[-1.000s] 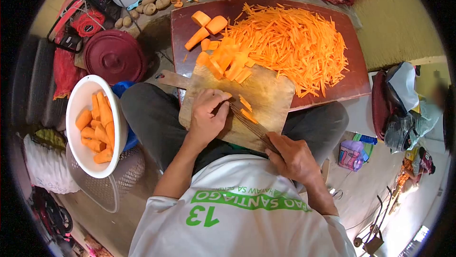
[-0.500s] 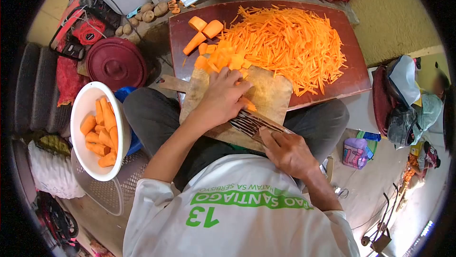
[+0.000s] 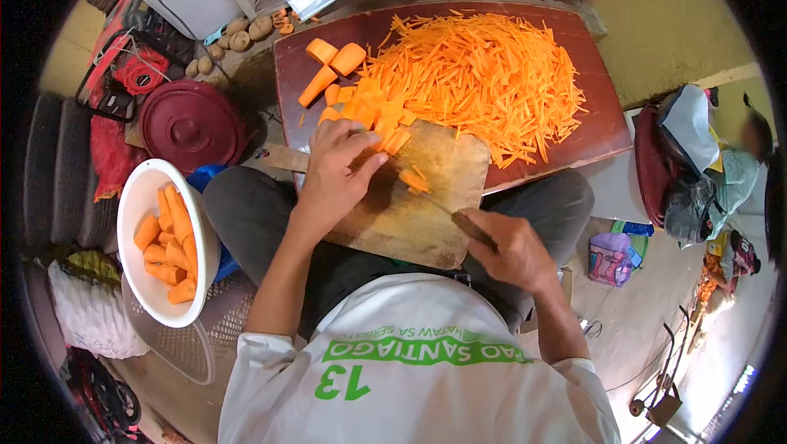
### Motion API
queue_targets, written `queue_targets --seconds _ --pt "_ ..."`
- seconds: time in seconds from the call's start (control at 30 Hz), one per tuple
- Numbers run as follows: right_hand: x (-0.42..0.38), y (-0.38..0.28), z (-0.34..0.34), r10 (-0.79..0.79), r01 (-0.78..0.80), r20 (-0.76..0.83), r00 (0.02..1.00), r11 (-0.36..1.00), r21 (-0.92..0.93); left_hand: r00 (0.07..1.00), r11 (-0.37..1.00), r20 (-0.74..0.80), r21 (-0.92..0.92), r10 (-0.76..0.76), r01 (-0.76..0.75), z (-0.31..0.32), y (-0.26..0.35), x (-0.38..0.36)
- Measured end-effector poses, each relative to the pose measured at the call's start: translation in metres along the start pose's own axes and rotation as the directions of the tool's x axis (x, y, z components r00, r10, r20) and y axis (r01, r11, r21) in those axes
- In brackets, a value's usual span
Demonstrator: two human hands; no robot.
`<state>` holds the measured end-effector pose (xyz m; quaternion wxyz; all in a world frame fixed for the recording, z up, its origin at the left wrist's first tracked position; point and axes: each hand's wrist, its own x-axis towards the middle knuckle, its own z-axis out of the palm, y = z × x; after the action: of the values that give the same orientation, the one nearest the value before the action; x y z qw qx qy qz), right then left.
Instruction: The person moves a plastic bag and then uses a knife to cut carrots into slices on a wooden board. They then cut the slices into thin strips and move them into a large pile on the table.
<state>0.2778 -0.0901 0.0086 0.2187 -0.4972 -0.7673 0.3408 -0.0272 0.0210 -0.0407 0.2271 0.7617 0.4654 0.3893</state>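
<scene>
My right hand [image 3: 512, 251] is closed round the handle of a knife [image 3: 443, 208], its blade pointing up and left over a worn wooden chopping board [image 3: 443, 239]. Cut carrot pieces [image 3: 416, 182] lie against the blade near its tip. My left hand [image 3: 334, 177] is over the board's left part, thumb apart from the bent fingers. Its fingertips are beside a pile of carrot slices [image 3: 373, 108]; no piece shows in its grasp. The board rests across my lap, against a dark red table [image 3: 602, 132] bearing a big heap of carrot strips [image 3: 492, 83].
Thick carrot chunks [image 3: 321, 52] lie at the table's left. A white basin [image 3: 127, 280] of peeled carrots stands at my left, near a maroon lid [image 3: 190, 120]. Potatoes [image 3: 239, 40] sit on the floor beyond. Another person [image 3: 738, 255] is at the far right.
The knife has turned from flat to edge-on, and my right hand has moved slightly right. My left hand has drawn away from the blade, left toward the slices, its fingers loosening.
</scene>
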Motion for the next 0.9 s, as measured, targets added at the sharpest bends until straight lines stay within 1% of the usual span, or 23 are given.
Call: queue_targets --seconds 0.07,0.2,0.27,0.33,0.37,0.47,0.5,0.6,0.63,0.73,0.8,0.9 --pt "0.009 0.005 -0.012 0.025 -0.026 -0.032 0.999 0.999 -0.024 1.0 0.996 0.019 0.092 0.018 -0.02 -0.002 -0.004 -0.001" --pt "0.027 0.029 -0.031 0.033 -0.046 -0.094 0.995 0.989 -0.137 0.998 0.996 0.038 0.079 0.043 -0.046 -0.001 -0.003 -0.001" --pt "0.036 0.045 -0.038 0.001 -0.021 -0.122 0.993 0.986 -0.166 0.998 0.997 0.041 0.054 0.051 -0.053 0.003 0.001 -0.003" --pt "0.046 0.045 -0.045 -0.013 -0.014 -0.138 0.99 0.981 -0.193 0.997 0.995 0.062 0.089 0.044 -0.05 0.006 0.005 -0.005" --pt "0.051 0.043 -0.051 0.017 -0.032 -0.098 0.995 0.987 -0.156 0.996 0.993 0.076 0.107 0.036 -0.044 0.006 0.007 -0.007" --pt "0.055 0.059 -0.054 0.01 -0.037 -0.156 0.988 0.985 -0.169 0.995 0.991 0.091 0.124 0.042 -0.053 0.006 0.007 -0.011" --pt "0.059 0.049 -0.063 0.062 -0.079 -0.133 0.989 0.988 -0.13 0.996 0.991 0.084 0.124 0.042 -0.052 0.006 0.006 -0.012" --pt "0.064 0.061 -0.075 0.09 -0.117 -0.258 0.962 0.989 -0.09 0.997 0.992 0.064 0.12 0.037 -0.044 0.005 0.004 -0.012" --pt "0.067 0.07 -0.078 0.081 -0.102 -0.3 0.951 0.993 -0.054 0.998 0.993 0.06 0.115 0.03 -0.037 0.005 0.005 -0.011" --pt "0.075 0.071 -0.101 0.341 -0.288 -0.287 0.895 0.934 0.212 0.998 0.997 0.055 0.075 0.016 -0.02 0.006 0.004 -0.011" --pt "0.082 0.084 -0.111 0.357 -0.198 -0.276 0.892 0.859 0.473 0.998 0.998 0.045 0.05 0.032 -0.035 0.009 0.002 -0.012" --pt "0.083 0.089 -0.103 0.397 -0.075 -0.234 0.888 0.627 0.776 0.997 0.997 0.018 0.029 0.076 -0.076 0.015 -0.001 -0.013"
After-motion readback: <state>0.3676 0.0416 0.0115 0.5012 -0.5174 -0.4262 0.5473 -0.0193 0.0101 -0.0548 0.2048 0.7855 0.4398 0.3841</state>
